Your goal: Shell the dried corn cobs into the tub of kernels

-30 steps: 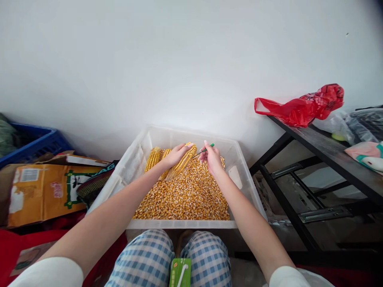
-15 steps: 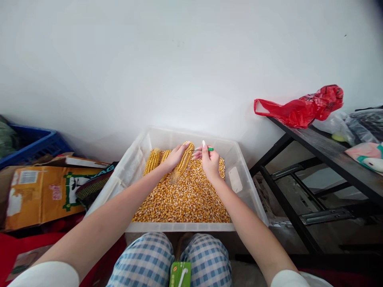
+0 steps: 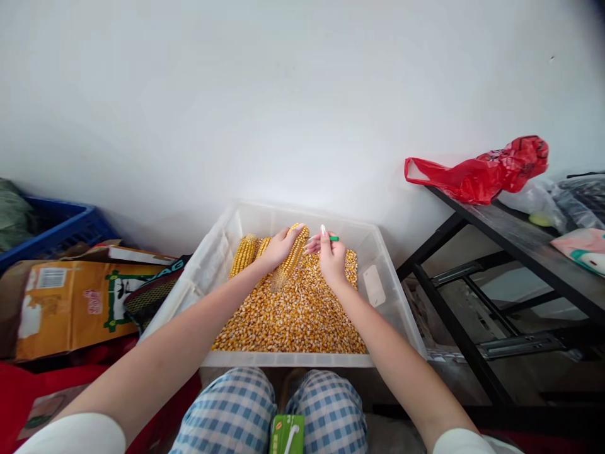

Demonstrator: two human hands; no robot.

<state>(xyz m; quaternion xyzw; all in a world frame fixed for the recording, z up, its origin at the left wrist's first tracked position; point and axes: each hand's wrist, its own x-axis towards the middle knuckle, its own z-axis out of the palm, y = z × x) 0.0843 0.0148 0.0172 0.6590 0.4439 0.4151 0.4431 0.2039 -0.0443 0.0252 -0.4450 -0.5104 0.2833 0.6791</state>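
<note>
Yellow, tightly ranked kernels stud the tapering ear of corn (image 3: 295, 250) that my left hand (image 3: 280, 246) wraps around, tilted over the heap in the translucent plastic bin (image 3: 288, 360). My right hand (image 3: 332, 255) pinches a thin tool by its smooth green handle (image 3: 334, 238), the dark shaft pointing at the ear; I cannot tell whether it touches. Loose kernels (image 3: 293, 325), glossy amber with pale tips, fill the bin under both hands, and further knobbly ears (image 3: 243, 253) lie at its left. A pale rectangular label (image 3: 374, 285) sits on the right wall, its writing unreadable. Beside the bin, a torn orange cardboard box (image 3: 80, 309) shows a barcode, and a black mesh bag (image 3: 149, 298) carries teal letters ending "AG".
</note>
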